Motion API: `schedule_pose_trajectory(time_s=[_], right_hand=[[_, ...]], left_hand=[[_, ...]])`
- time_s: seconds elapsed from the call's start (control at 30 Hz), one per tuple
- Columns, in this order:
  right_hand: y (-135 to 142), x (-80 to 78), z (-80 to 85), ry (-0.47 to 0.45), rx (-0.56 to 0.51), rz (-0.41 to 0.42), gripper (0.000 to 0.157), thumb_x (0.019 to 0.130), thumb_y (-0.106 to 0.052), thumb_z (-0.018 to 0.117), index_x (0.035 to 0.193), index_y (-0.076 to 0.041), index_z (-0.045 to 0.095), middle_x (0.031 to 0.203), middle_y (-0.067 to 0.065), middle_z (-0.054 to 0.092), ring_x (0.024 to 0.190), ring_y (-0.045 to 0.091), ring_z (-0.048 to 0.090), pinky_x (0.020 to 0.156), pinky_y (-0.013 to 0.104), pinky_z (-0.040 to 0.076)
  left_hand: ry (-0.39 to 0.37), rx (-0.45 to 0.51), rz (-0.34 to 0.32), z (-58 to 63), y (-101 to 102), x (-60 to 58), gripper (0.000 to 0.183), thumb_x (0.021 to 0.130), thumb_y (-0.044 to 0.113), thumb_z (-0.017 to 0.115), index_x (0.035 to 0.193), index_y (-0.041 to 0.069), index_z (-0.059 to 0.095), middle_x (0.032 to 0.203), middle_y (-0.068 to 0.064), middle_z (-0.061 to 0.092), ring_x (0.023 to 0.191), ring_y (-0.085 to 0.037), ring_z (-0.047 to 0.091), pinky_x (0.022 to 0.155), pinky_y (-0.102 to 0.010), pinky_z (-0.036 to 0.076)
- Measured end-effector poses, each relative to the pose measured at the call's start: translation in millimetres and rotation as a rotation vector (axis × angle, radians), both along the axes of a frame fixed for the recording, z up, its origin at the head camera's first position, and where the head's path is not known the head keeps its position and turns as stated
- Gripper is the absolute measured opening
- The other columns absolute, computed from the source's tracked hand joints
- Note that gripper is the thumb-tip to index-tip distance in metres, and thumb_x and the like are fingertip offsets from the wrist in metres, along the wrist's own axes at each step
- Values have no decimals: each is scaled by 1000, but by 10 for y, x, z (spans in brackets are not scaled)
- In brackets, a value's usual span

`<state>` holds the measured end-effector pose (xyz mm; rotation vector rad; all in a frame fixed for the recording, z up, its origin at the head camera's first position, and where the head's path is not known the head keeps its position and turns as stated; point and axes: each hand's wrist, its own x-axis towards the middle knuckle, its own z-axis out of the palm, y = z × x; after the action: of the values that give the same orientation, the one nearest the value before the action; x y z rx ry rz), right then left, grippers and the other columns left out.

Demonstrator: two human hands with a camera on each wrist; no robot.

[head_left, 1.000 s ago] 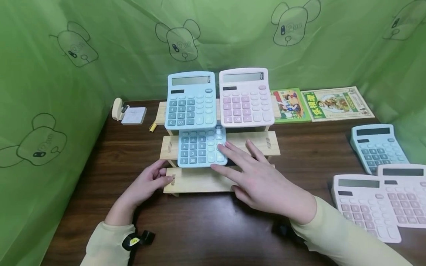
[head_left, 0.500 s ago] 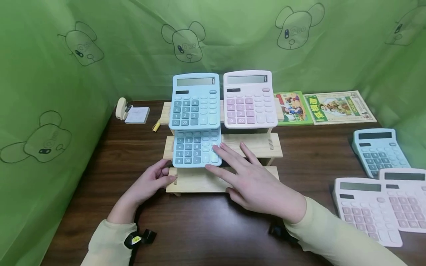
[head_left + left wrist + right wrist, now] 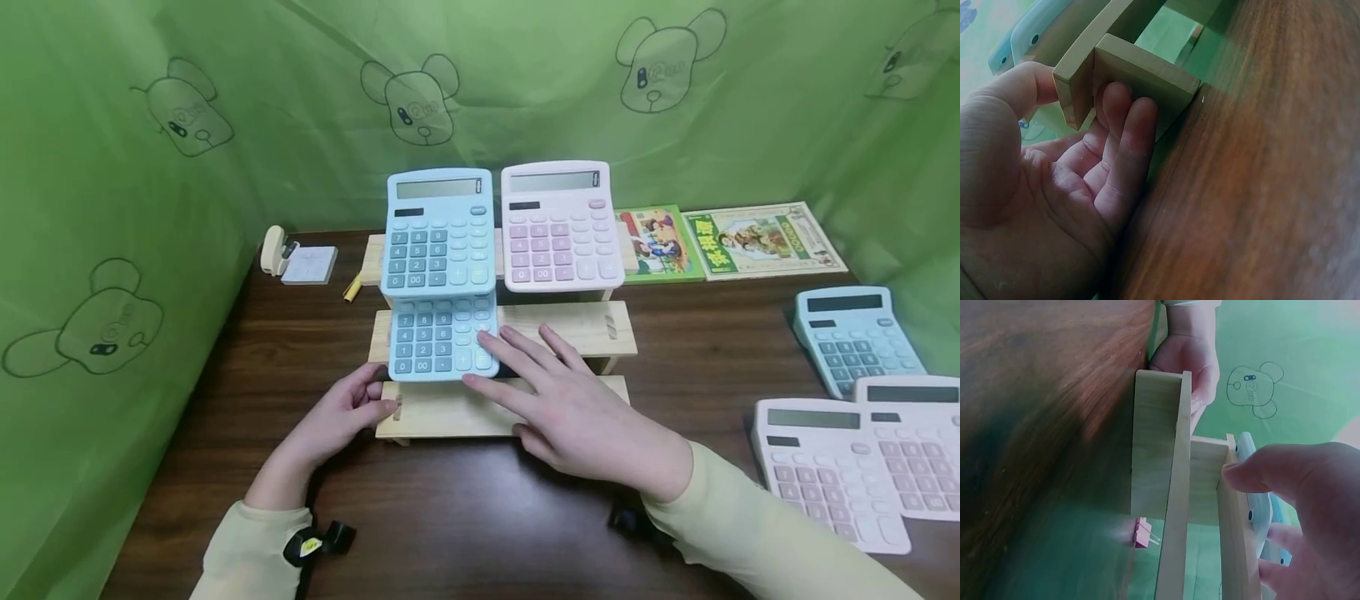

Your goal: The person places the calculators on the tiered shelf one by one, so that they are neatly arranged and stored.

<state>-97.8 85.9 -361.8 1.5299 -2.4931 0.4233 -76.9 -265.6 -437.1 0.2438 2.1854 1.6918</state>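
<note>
A three-step wooden stand (image 3: 558, 327) faces me. On its middle step leans a blue calculator (image 3: 423, 350), its top hidden behind another blue calculator (image 3: 438, 237) on the top step, beside a pink calculator (image 3: 561, 233). My right hand (image 3: 592, 417) has its fingers spread and touches the right and lower edge of the middle blue calculator; in the right wrist view its thumb (image 3: 1254, 472) rests against the middle board. My left hand (image 3: 330, 429) grips the lowest step's left end, thumb against the board and fingers (image 3: 1138, 131) against the leg panel (image 3: 1147, 72).
At the right lie a blue calculator (image 3: 855, 342) and two pink ones, one pink calculator (image 3: 825, 467) overlapping the other. Two booklets, one green (image 3: 660, 242), lie behind the stand. A notepad (image 3: 309, 265) and yellow marker (image 3: 352, 287) are left. A pink binder clip (image 3: 1142, 532) shows below.
The middle-step blue calculator has slid left along its step, with my right hand moving along, to sit nearly beneath the upper blue one. My left hand keeps its grip on the stand.
</note>
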Motion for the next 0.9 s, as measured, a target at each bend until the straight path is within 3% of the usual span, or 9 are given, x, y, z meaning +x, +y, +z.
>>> schedule_pose_trajectory(time_s=[0.17,0.27,0.43,0.63,0.9], right_hand=[[87,8,13,-18,-5,-7,73,83,-23,69,149,-28,38,161,6,15,144,29,19,114,55,12],[173,32,27,-21,-7,-22,70,84,-24,68,148,-26,40,159,7,22,144,28,22,114,54,13],[360,88,50,-13,11,-66,77,80,-24,72,149,-20,39,157,11,27,145,28,20,113,55,13],[574,178,44,-31,43,-124,85,77,-26,74,151,-14,33,159,10,22,145,29,17,113,57,11],[816,259,15,-13,26,-198,83,78,-27,70,151,-15,34,159,7,22,145,30,19,113,58,5]], left_hand=[[-8,-15,3,-14,21,-16,60,94,16,64,147,13,35,90,-14,64,75,-21,57,63,-28,48],[-15,-21,-1,-9,18,-5,61,95,17,64,147,12,34,99,-13,66,80,-23,60,69,-28,51],[-13,-5,7,5,6,14,60,95,17,63,147,12,33,110,-13,67,89,-26,63,77,-29,52],[4,-19,32,-22,-3,52,57,95,16,64,144,9,36,103,-16,65,81,-23,61,67,-28,52],[23,-50,61,-16,51,56,52,95,13,62,141,9,38,94,-16,64,75,-21,59,59,-28,49]])
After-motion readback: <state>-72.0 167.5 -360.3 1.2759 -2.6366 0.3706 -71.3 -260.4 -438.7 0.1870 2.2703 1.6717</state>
